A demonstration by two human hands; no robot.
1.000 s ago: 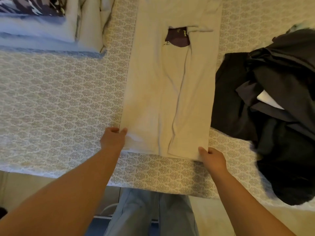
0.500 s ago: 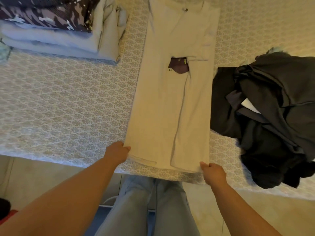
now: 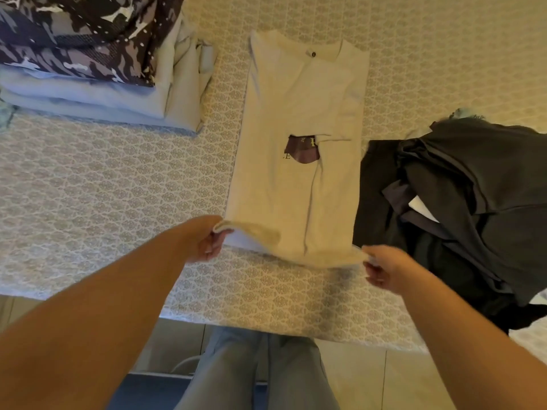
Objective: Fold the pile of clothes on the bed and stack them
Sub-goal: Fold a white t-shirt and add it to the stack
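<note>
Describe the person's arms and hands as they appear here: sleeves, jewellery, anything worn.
Both forearms are bare up to the frame edge; no sleeves show. The left hand and right hand wear no gloves, and no rings, watch or bracelet show on the sides in view. Below, the person wears light blue denim jeans.

Warm, yellowish indoor light, moderate in strength, strongest toward the far right corner of the bed [image 3: 444, 39]. Soft, faint shadows only. No glare. Slightly soft overall, with motion blur on the right hand [image 3: 387, 270]. Wide-angle bending of straight lines near the frame edges. Little detail within the dark clothes pile [image 3: 473, 202].
</note>
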